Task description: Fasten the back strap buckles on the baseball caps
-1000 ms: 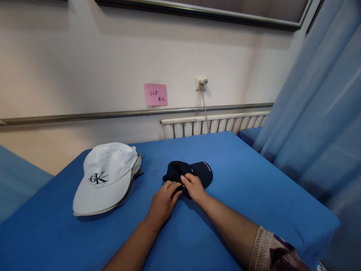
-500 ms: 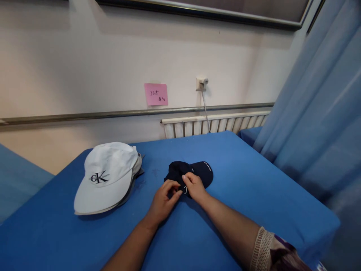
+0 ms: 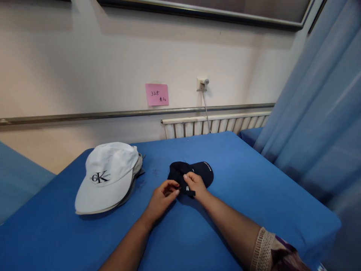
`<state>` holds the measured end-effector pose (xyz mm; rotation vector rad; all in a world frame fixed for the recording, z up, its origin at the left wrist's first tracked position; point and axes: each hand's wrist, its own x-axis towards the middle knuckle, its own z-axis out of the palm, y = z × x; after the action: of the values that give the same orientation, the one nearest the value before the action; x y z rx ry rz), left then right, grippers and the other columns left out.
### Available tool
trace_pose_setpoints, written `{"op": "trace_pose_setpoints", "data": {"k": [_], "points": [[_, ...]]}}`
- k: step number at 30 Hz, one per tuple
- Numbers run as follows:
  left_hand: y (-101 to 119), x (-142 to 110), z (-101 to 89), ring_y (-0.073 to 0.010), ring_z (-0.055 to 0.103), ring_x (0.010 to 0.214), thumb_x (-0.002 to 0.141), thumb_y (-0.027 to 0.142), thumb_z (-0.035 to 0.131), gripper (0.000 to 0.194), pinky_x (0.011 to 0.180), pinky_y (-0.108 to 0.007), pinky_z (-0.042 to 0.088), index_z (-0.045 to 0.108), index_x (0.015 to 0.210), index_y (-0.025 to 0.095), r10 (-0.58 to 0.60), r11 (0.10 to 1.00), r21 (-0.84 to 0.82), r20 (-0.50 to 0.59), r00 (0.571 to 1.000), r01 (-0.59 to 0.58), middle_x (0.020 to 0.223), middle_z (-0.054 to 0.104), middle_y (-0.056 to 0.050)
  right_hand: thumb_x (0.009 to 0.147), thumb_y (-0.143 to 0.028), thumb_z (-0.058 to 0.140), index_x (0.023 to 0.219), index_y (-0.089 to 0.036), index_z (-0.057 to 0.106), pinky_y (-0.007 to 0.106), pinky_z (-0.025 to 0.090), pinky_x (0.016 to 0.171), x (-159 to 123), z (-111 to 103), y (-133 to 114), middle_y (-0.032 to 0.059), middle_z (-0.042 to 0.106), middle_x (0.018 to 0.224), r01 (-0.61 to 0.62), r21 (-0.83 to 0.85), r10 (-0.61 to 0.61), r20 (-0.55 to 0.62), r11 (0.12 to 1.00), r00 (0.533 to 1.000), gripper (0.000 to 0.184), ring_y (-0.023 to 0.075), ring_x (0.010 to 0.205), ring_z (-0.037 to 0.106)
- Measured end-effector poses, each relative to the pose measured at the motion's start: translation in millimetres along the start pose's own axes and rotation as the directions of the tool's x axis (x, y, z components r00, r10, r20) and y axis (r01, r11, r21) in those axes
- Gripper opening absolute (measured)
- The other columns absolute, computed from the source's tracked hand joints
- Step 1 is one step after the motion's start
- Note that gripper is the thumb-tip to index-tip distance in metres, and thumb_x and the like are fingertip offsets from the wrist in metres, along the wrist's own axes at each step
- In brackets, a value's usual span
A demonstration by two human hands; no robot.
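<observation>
A dark navy baseball cap [image 3: 205, 174] lies on the blue-covered table, its brim pointing right with small white lettering along the edge. My right hand [image 3: 196, 184] grips the near side of the cap between thumb and fingers. At the cap's left near edge, the thumb and fingertips of my left hand [image 3: 163, 196] pinch its back strap. The strap's dark loose end [image 3: 190, 193] sticks out to the right beneath a small pale buckle [image 3: 187, 188]. Both hands partly cover the crown. To the left sits a stack of caps, with a white cap [image 3: 108, 169] bearing "CK" on top.
Behind the blue table cover [image 3: 225, 222] are a white radiator [image 3: 217, 124], a metal rail [image 3: 113, 114] and a wall socket [image 3: 202, 84] with a plugged-in cord. A pink note [image 3: 157, 94] is stuck to the wall. Blue curtain [image 3: 316, 113] hangs at the right.
My left hand has drawn slightly left and down along the cap's back edge. The strap's loose end and buckle have come into sight, while my right hand keeps its grip.
</observation>
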<state>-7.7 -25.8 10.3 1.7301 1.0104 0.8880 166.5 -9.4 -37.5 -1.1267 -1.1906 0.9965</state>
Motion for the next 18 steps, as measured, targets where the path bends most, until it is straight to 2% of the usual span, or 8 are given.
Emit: {"op": "trace_pose_setpoints", "data": {"k": [4,6,8,12,18], "points": [[0,-1,8.3,-0.021,0.062,0.097,0.083,0.026,0.062,0.03,0.09,-0.037,0.049,0.063,0.113,0.024,0.18,0.92,0.348,0.033,0.983,-0.18,0.11,0.066,-0.006,0.08,-0.062,0.052,0.061,-0.022,0.038,0.023,0.028,0.051,0,-1,-3,-0.0061,0.034,0.057,-0.029,0.057,0.027,0.024,0.998,0.999,0.046,0.0104,0.053,0.032],[-1,-2,10.3,-0.0219,0.062,0.099,0.084,0.024,0.06,0.033,0.091,-0.037,0.048,0.06,0.117,0.024,0.204,0.872,0.448,0.032,0.978,-0.197,0.113,0.066,-0.006,0.079,-0.064,0.052,0.062,-0.022,0.038,0.024,0.029,0.051,-1,-1,-6,-0.0063,0.034,0.057,-0.041,0.081,0.037,0.04,0.996,0.999,0.047,0.0101,0.053,0.032],[-2,-2,11.0,-0.0224,0.063,0.096,0.085,0.023,0.058,0.029,0.086,-0.036,0.048,0.059,0.115,0.023,0.174,0.833,0.528,0.041,0.984,-0.169,0.108,0.067,-0.006,0.078,-0.065,0.054,0.062,-0.022,0.04,0.024,0.028,0.05,-2,-1,-8,-0.0065,0.034,0.057,-0.052,0.096,0.046,0.057,0.994,0.997,0.048,0.0099,0.052,0.032],[-2,-1,9.7,-0.0208,0.064,0.084,0.089,0.025,0.053,0.011,0.075,-0.033,0.047,0.061,0.096,0.022,0.097,0.802,0.584,0.086,0.991,-0.13,0.093,0.068,-0.004,0.076,-0.065,0.056,0.063,-0.021,0.045,0.024,0.027,0.05,-4,-2,-11,-0.0063,0.037,0.056,-0.064,0.11,0.056,0.077,0.992,0.995,0.047,0.0098,0.052,0.032],[-1,2,-2.2,-0.0195,0.064,0.082,0.09,0.023,0.049,0.011,0.074,-0.032,0.047,0.059,0.089,0.021,0.157,0.811,0.559,0.081,0.984,-0.176,0.089,0.066,-0.003,0.074,-0.066,0.057,0.062,-0.022,0.044,0.024,0.025,0.049,-3,-1,-9,-0.0064,0.036,0.056,-0.094,0.122,0.087,0.065,0.988,0.994,0.048,0.0096,0.051,0.031]]}}
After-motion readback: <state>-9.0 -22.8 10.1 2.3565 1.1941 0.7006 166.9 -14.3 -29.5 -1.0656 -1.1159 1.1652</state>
